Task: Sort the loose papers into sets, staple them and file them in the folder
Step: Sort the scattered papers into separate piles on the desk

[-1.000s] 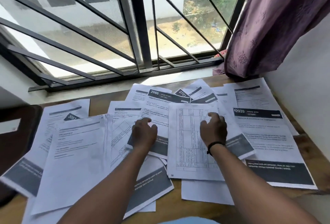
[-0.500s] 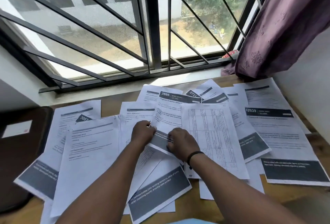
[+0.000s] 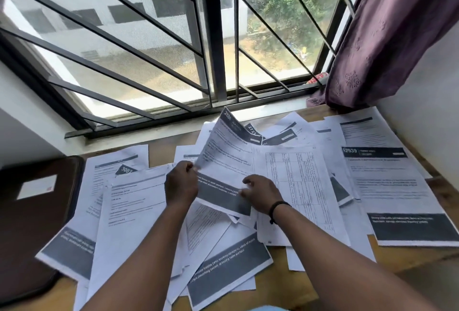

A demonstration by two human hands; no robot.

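Nearest, beneath both wrists, overlapping loose sheets are spread on the wooden table, one with a dark footer band lying just below the forearms; care is needed that none of these is dragged as the held page is raised. The sheet marked 2886 is held at its near end — the left hand is curled round its left edge with the thumb pinching on top, and the right hand grips the lower right corner at the grey band, fingers bent over the paper; beyond the fingertips the page tilts up and its far end curls toward the window grille. The step is judged to be the lifting of one page clear of the pile for sorting; it is best done slowly and evenly from both sides, so that the table-printed sheet, touching the right fingers and overlapping the page, is not carried along. To the right of the right hand lies the sheet numbered 2939, a likely separate set; to the left of the left hand, past more pages, the dark folder waits at the table's edge — untouched, no stapler being visible; farther off, a purple curtain hangs.
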